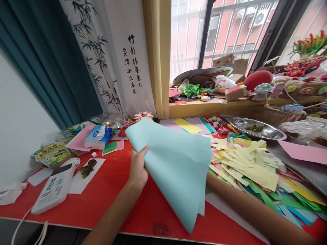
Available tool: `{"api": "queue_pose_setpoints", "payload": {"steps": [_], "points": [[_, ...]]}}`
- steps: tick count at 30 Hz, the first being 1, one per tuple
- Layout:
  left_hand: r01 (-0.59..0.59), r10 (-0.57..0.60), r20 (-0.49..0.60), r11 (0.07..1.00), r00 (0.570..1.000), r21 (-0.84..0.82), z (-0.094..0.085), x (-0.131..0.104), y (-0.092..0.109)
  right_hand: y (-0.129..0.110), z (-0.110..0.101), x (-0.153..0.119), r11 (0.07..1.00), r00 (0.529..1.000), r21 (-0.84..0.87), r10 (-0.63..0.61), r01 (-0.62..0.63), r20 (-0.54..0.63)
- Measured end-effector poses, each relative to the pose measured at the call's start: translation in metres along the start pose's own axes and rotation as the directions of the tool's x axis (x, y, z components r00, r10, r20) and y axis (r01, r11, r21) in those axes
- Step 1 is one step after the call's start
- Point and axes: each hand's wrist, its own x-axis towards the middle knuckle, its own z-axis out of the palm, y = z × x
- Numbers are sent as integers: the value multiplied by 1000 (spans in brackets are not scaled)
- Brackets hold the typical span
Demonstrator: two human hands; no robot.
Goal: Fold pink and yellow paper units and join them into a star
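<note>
A large sheet of light blue paper (pixel 176 163) is held up over the red table, bent over on itself in a loose fold. My left hand (pixel 138 165) grips its left edge, the thumb lying on the front of the sheet. Behind the paper my right hand is hidden; only the forearm shows, coming in from the right, so its fingers cannot be made out. The sheet's lower corner hangs near the table's front edge.
Cut paper strips (pixel 245 160) pile up on the right, beside a metal plate (pixel 258 128). On the left lie a white power bank-like box (pixel 55 189), a tissue pack (pixel 98 136) and a card with a dark green shape (pixel 87 172). Coloured sheets (pixel 187 126) rest behind.
</note>
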Motion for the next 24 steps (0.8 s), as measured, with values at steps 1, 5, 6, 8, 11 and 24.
{"api": "queue_pose_setpoints", "payload": {"steps": [1, 5, 6, 8, 11, 24], "points": [[-11, 11, -36, 1000, 999, -15, -1, 5, 2, -2, -1, 3, 999, 1000, 37, 6, -6, -16], [-115, 106, -105, 990, 989, -76, 5, 26, 7, -17, -15, 15, 921, 997, 388, 52, -27, -55], [-160, 151, -109, 984, 983, -80, 8, 29, 7, -20, -19, 18, 886, 997, 462, 71, -42, -44], [-234, 228, -84, 970, 970, -68, 15, 36, 6, -24, -26, 22, 832, 995, 549, 99, -77, -12], [-352, 353, 16, 935, 935, -50, 22, 50, 6, -22, -36, 28, 801, 992, 597, 111, -49, -68], [-779, 687, 397, 612, 609, 136, 27, 126, 57, -19, -123, 65, 873, 809, 238, -249, 426, -532]]}}
